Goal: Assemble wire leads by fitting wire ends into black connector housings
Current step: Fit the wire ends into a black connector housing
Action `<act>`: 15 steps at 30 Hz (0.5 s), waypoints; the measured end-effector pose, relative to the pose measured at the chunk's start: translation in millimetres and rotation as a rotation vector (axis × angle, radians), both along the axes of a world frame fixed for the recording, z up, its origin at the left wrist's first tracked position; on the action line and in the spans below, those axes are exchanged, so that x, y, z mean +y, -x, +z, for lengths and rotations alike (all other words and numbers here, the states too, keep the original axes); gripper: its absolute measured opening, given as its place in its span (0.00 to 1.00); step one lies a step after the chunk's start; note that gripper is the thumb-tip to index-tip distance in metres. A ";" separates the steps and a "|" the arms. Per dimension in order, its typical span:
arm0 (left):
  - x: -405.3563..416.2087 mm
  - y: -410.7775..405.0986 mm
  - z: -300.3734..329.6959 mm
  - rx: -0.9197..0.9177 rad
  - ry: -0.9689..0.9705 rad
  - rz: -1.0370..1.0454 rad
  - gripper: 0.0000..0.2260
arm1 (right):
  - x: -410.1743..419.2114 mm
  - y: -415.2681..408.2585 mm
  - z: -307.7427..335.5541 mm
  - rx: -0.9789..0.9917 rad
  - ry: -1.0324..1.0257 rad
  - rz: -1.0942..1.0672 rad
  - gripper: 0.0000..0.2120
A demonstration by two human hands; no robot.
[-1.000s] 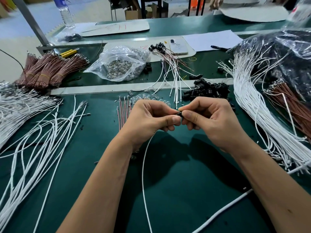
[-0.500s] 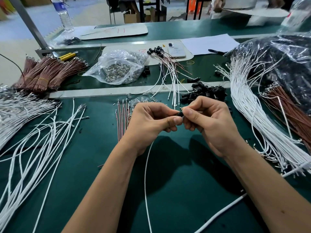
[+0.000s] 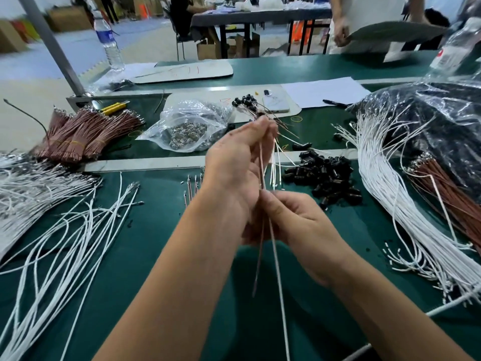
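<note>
My left hand [image 3: 234,168] is raised above the green mat and pinches the top of a wire lead at its fingertips; whether a black housing sits there is hidden. A brown wire [image 3: 260,246] and a white wire [image 3: 279,287] hang down from it. My right hand [image 3: 294,220] sits lower and pinches both wires between thumb and fingers. A pile of black connector housings [image 3: 328,175] lies on the mat just right of my hands. Finished leads with black ends [image 3: 246,102] lie fanned out behind my left hand.
Loose white wires [image 3: 65,238] spread at left, a thick white bundle [image 3: 385,183] and brown wires [image 3: 447,194] at right. Bundled brown wires [image 3: 86,134] and a clear bag of metal parts [image 3: 190,128] lie beyond a metal rail [image 3: 145,164]. A person stands across the table.
My hands were together low over the mat, pinching a housing. Now my left hand has lifted the lead upward, my right hand has slid down the two wires, and the camera has tilted up.
</note>
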State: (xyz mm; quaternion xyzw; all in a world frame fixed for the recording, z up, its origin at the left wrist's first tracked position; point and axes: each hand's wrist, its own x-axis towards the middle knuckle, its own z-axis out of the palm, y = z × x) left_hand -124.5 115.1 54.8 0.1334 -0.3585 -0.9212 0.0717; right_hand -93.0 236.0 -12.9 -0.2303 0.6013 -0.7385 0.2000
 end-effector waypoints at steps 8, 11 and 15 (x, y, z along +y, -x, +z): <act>-24.4 67.4 -0.7 -0.155 0.250 0.083 0.15 | -3.9 79.0 46.9 -0.287 0.072 -0.126 0.14; -11.1 79.0 -18.4 -0.248 0.464 -0.070 0.17 | -23.6 147.8 56.1 -0.228 -0.105 -0.266 0.16; 6.8 93.8 -31.4 -0.243 0.522 -0.257 0.12 | -53.8 237.5 55.9 -0.145 -0.292 -0.332 0.16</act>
